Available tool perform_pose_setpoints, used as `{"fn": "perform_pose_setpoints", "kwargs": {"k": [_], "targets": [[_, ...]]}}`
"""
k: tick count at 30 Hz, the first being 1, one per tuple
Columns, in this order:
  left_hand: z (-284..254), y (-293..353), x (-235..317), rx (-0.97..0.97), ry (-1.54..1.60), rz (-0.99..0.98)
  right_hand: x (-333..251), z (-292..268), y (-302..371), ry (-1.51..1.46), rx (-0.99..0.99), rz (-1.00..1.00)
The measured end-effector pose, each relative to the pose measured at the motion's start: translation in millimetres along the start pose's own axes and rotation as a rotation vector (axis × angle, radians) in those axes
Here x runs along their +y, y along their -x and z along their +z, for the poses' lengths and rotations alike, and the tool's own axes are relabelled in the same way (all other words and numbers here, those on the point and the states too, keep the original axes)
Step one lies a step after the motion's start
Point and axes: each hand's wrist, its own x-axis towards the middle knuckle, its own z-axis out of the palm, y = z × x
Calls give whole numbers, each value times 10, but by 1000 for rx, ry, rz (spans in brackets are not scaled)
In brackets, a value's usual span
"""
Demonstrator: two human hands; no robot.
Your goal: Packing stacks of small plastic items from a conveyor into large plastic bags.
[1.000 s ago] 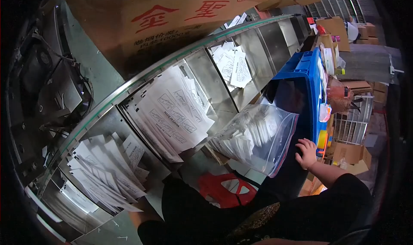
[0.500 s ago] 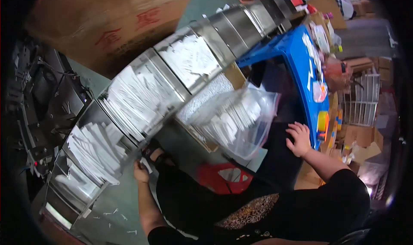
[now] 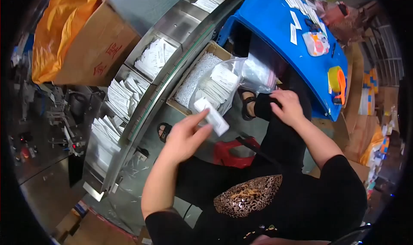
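My left hand [image 3: 187, 137] is raised over the floor, thumb and fingers closed on a narrow white packet [image 3: 214, 119]. The packet tilts down to the right; whether it is one or a small stack I cannot tell. Just beyond it, an open clear plastic bag [image 3: 234, 71] holds rows of white packets [image 3: 214, 90]. The bag sits in a cardboard carton [image 3: 180, 108] with a pale patterned lining. My right hand [image 3: 289, 107] lies over my dark-clothed knee, fingers stretched and holding nothing.
A curved metal conveyor [image 3: 177, 26] with compartments of white packets [image 3: 124, 96] runs along the left. At right stands a blue table [image 3: 271, 19] bearing loose packets and a yellow tape roll [image 3: 334, 79]. A red stool [image 3: 232, 152] stands low near my legs. A large carton [image 3: 97, 51] is far left.
My left hand has come up and right from beside the conveyor, bringing the white packet near the bag. My right hand stays by my knee. The whole view has shifted.
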Motion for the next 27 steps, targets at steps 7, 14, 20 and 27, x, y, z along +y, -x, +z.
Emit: {"fn": "perform_pose_setpoints", "kwargs": {"k": [7,14,20,27], "targets": [[474,-996,-380,139,-937,-43,-575,1095,56,-941,-133,21],[8,-1006,110,360,-455,125,-586,1591,20,-1644,-403,916],[-536,-1863,-1130,-117,438,-401,-951,1967,-385,-2006,-191,1246],[232,-2224,-1224,-103,112,-476,-1040,1874,-1021,-2487,187,1191]]}}
